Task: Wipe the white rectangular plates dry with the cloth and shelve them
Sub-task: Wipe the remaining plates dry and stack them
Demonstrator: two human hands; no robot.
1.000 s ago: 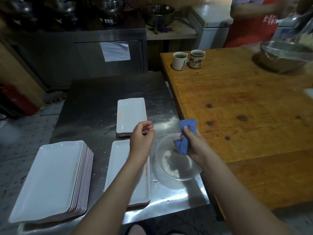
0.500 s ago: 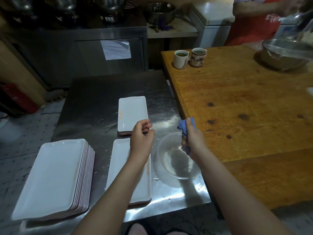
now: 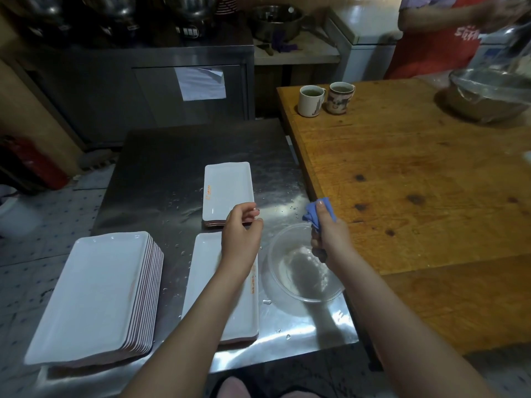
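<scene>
Gripping blue cloth (image 3: 310, 218), now bunched tighter, right hand (image 3: 330, 239) over bowl (image 3: 301, 298), left hand (image 3: 240, 237) still relaxed, empty

steel table (image 3: 172, 168): brushed stainless, semi-gloss, beaded with water drops
plate stack (image 3: 86, 297), front plate (image 3: 212, 311), far plate (image 3: 227, 191): white, smooth, glossy; ceramic or melamine, can't tell
blue cloth (image 3: 313, 214): soft matt fabric, crumpled
clear bowl (image 3: 298, 277): transparent, glossy; glass or plastic unclear
wood table (image 3: 416, 182): worn satin finish, dark knots
mugs (image 3: 310, 100): glazed ceramic
metal bowl (image 3: 488, 93): shiny
sheet (image 3: 201, 83) on cabinet door: matt white paper
</scene>
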